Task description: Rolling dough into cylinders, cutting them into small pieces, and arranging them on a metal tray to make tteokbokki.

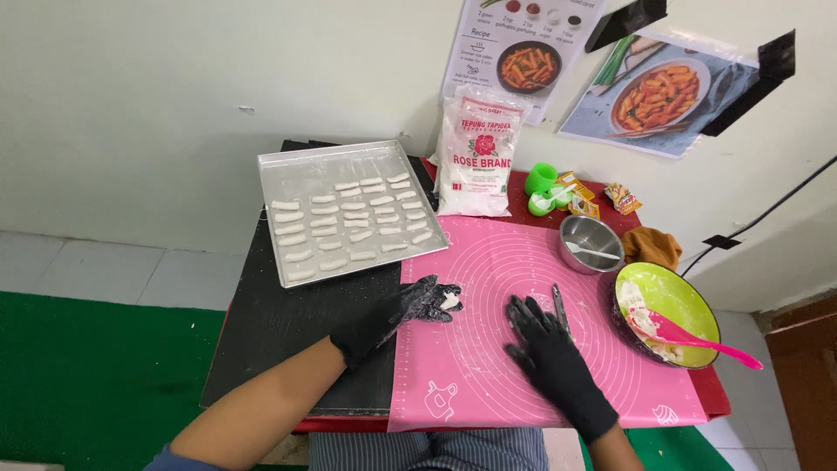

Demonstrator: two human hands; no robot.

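Black-gloved left hand (403, 311) is pinching a small white dough piece (450, 301) at its fingertips over the pink silicone mat's (488, 366) left edge, just below the metal tray (288, 170) of dough sticks, while the right hand (545, 353) lies spread flat on the mat beside a knife (559, 307).

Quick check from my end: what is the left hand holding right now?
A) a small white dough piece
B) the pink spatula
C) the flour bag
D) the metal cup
A: the left hand pinches a small white dough piece at its fingertips over the pink mat.
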